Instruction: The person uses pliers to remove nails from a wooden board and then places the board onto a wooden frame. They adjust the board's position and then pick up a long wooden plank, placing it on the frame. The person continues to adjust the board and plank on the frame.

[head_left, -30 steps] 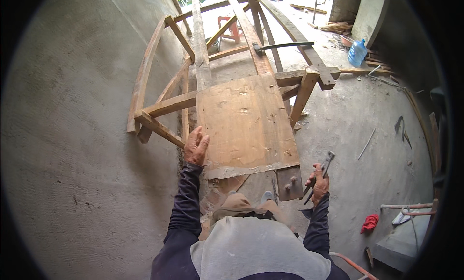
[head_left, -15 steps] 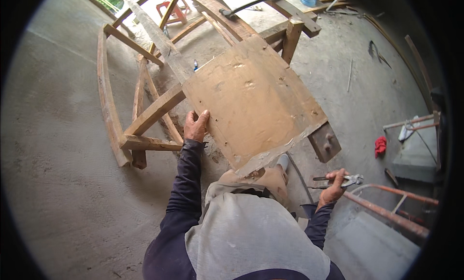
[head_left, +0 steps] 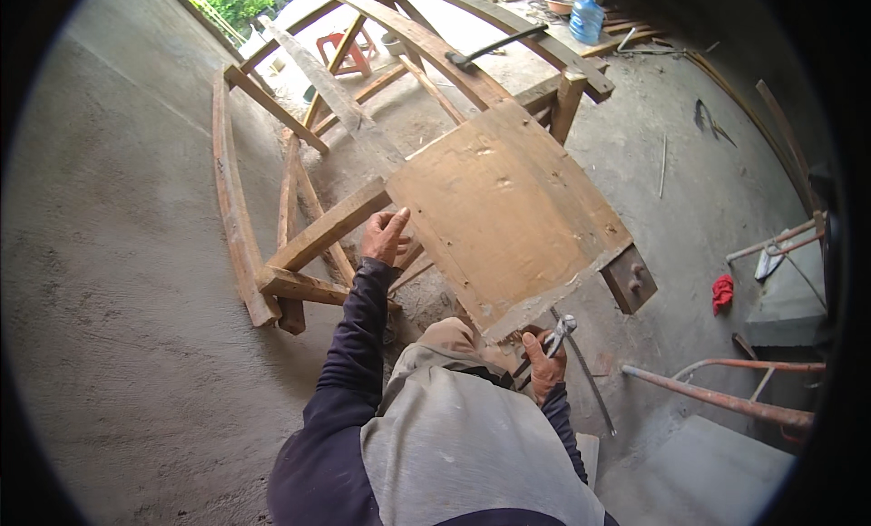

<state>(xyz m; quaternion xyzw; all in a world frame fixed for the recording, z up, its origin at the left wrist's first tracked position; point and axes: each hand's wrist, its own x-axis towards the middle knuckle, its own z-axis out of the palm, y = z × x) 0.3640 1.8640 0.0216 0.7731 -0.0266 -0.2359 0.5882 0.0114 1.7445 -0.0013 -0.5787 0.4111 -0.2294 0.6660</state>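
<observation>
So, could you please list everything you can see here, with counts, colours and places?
plywood panel: one, brown, centre, on the frame
curved timber frame: one, brown, left and top
water bottle: one, blue, top
stool: one, red, top left
rag: one, red, right floor
metal pipe: one, rusty, lower right
concrete floor: grey, all around
left hand: on the panel's left edge
right hand: holding pincers

The right hand (head_left: 544,367) has come in from out at the side and now sits just under the near edge of the plywood board (head_left: 504,213), holding what looks like a pair of pincers (head_left: 560,331) with the head up against that edge. The left hand (head_left: 383,237) has slid a little along the board's left edge.
</observation>
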